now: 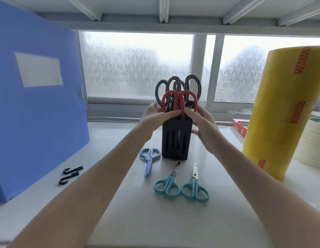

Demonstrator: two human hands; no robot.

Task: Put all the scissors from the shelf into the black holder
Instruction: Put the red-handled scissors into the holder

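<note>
while both hands meet at the top of the black holder [175, 140], the red-handled scissors [179, 102] stand handles-up in its front slot, blades hidden inside. the left hand [155, 119] comes in from seven o'clock and its fingers [170, 114] pinch the lower part of the left red loop. the right hand [203, 124] comes in from four o'clock; its fingers [190, 114] pinch the base of the right red loop, with lower fingers touching the holder's right wall. behind the red pair, at twelve o'clock, dark-handled scissors [179, 88] already sit in the holder; their exact number is hard to tell. on the shelf [155, 221], a blue pair of scissors [149, 158] lies just beside the holder at eight o'clock, and two teal pairs of scissors [180, 187] lie side by side at six o'clock, blades pointing toward the holder. a blue folder [36, 104] stands at nine o'clock with two black hooks [70, 174] near its foot. a tall yellow tape stack [280, 111] stands at three o'clock.
</note>
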